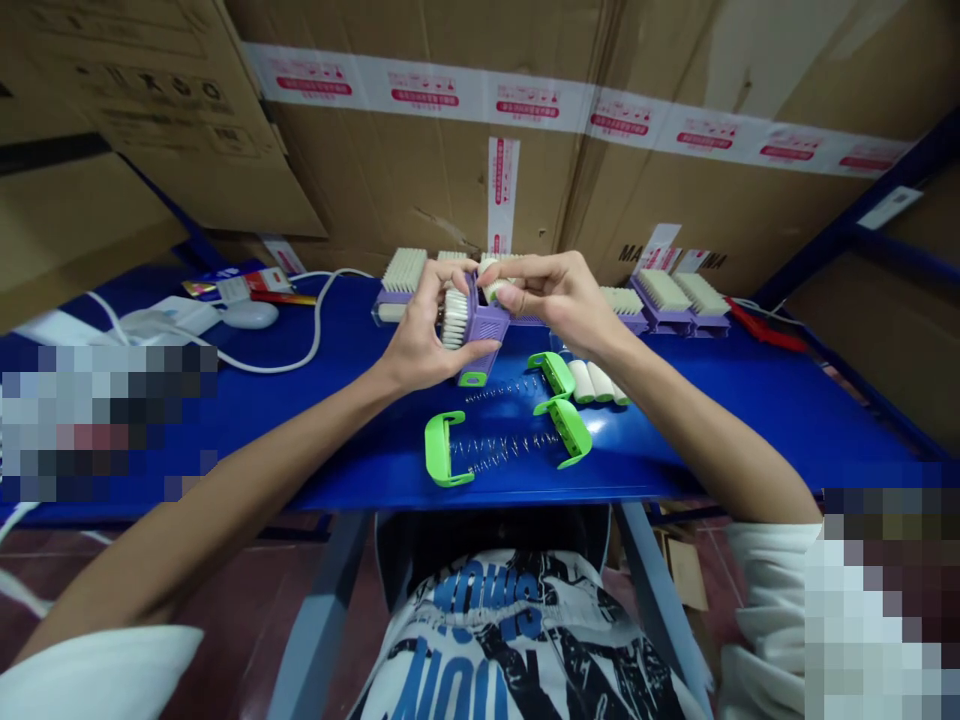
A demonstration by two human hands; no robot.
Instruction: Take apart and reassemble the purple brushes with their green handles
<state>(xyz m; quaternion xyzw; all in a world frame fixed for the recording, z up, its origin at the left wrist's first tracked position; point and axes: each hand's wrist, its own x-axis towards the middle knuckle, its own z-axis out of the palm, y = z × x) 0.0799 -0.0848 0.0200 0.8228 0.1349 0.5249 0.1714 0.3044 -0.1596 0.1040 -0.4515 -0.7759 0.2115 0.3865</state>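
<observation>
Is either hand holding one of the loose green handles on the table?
No, the green handles lie free on the blue table; the left hand and right hand are both on the purple brush.

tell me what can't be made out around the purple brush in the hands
- Head view: how the white part joins the purple brush, hidden by the right hand and left hand.
- Head view: springs, too small to count.
- Head view: tape print, too blurred to read.

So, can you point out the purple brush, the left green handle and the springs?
Purple brush [486,325]: head view, on its purple body.
Green handle [435,452]: head view, on its curved back.
Springs [499,447]: head view, middle of the near row.
</observation>
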